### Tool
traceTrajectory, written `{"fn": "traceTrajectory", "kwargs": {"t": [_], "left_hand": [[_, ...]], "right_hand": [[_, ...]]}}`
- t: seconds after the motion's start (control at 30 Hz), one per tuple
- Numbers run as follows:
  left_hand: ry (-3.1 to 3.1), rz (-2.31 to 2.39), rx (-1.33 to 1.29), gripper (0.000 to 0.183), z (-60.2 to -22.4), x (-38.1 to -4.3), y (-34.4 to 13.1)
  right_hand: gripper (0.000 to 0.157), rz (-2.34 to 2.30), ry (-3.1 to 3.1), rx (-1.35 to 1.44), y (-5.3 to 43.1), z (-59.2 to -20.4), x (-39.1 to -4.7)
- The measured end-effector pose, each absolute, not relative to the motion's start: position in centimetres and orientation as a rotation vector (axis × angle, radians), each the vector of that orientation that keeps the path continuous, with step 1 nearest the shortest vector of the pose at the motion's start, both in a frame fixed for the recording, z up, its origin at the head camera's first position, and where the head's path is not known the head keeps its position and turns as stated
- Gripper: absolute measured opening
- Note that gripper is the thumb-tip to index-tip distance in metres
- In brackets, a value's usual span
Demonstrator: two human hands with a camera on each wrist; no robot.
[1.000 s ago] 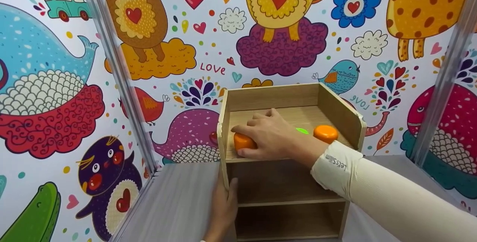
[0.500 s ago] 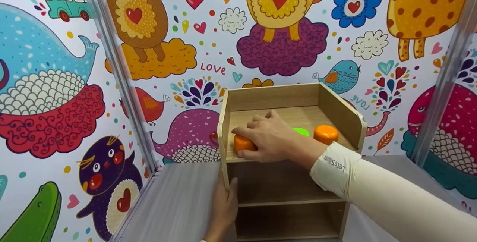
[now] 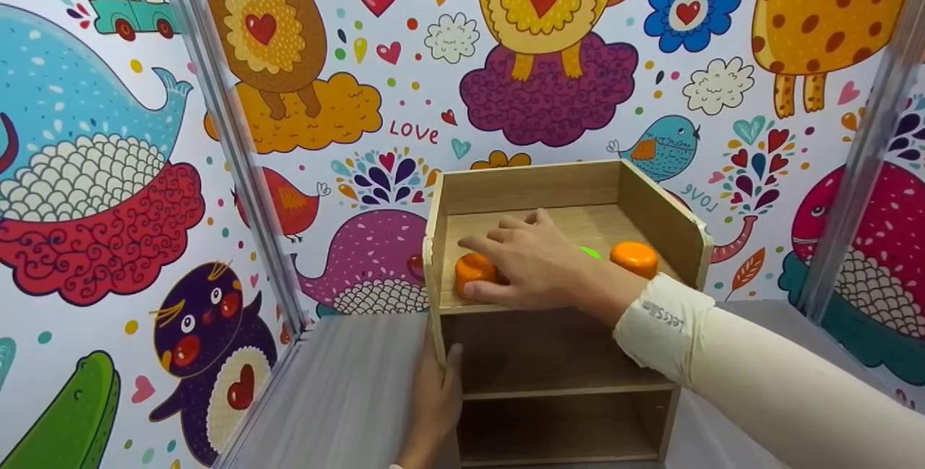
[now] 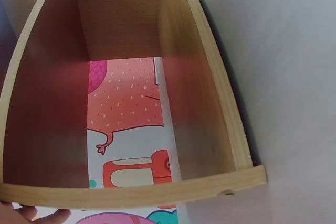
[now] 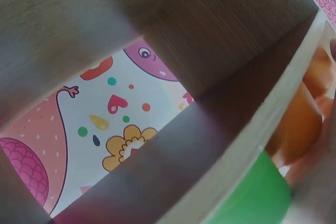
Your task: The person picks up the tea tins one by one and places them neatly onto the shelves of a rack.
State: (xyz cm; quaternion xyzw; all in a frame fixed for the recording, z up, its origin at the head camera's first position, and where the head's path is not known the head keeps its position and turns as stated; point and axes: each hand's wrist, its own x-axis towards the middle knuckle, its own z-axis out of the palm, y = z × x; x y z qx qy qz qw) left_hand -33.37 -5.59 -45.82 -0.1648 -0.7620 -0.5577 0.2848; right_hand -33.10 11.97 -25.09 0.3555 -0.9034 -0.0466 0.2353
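Note:
A small wooden shelf unit [image 3: 531, 187] with a walled top stands ahead in the head view. My right hand [image 3: 531, 263] is over its top tier, the thumb in front of a rounded orange cylinder [image 3: 471, 267] at the left, the other fingers spread and raised behind it. A bright green piece [image 3: 590, 252] shows partly behind my wrist, and a second orange cylinder [image 3: 634, 258] sits at the right. In the right wrist view the green piece [image 5: 257, 195] appears below an orange one [image 5: 299, 129]. My left hand [image 3: 436, 397] grips the shelf's left side panel, thumb toward the front.
Two lower compartments [image 3: 556, 426] open under the top tier. The unit stands on a grey surface [image 3: 340, 382]. Cartoon-printed walls [image 3: 405, 79] rise behind and at both sides, with metal posts [image 3: 224, 129] at the corners.
My right hand's fingers have lifted off the left orange cylinder and straightened, and the hand has shifted slightly right. The cylinder stays in place. My left hand has not moved.

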Motion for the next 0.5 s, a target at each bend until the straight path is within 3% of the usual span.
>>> {"fn": "traceTrajectory", "kwargs": {"t": [0.2, 0.5], "left_hand": [[-2.035, -1.515, -0.452, 0.062, -45.9, -33.3, -5.5], [-2.049, -1.526, -0.439, 0.062, -45.9, -33.1, -5.7]], "right_hand": [[0.066, -0.048, -2.392, 0.896, 14.1, -22.9, -31.8], [0.047, 0.272, -2.23, 0.696, 21.4, -19.1, -29.6]]}}
